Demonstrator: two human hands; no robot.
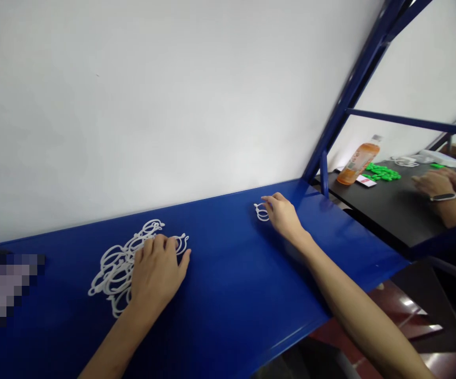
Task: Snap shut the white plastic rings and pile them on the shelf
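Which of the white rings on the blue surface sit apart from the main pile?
The small white ring cluster by the right hand; the other visible rings lie heaped at the left hand.

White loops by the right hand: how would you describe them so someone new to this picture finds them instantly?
Start at the blue tabletop along the white wall. Follow it right, toward the blue frame post, to the person's right hand; the white loops show at its left edge. They are well apart from the larger tangled white heap partly under the left hand.
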